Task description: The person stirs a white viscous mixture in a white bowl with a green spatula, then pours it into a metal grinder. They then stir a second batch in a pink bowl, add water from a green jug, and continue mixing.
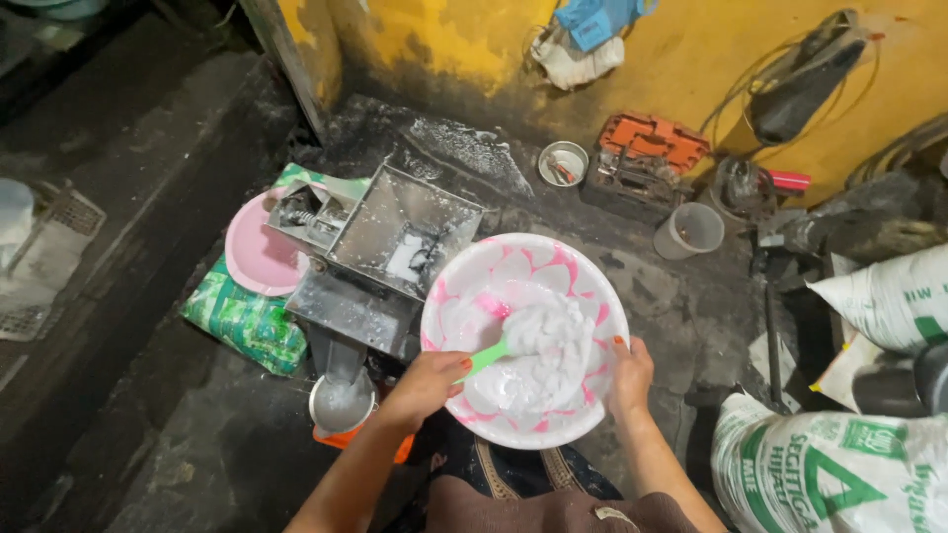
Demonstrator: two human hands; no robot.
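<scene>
Left hand point(427, 383) grips green plastic spatula point(484, 357), scooping white dough point(538, 355); right hand point(632, 375) clasps round pink-and-white plastic bowl point(464, 286). Dough remains inside; steel hopper point(405, 232) holds little.

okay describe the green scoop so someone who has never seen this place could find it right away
Start at the big pink-and-white bowl in the middle, just right of the metal hopper machine. The left hand reaches over the bowl's near rim, gripping the green scoop, whose tip is buried in the white wet mass. It is the only bright green, thin plastic handle inside the bowl.
</scene>
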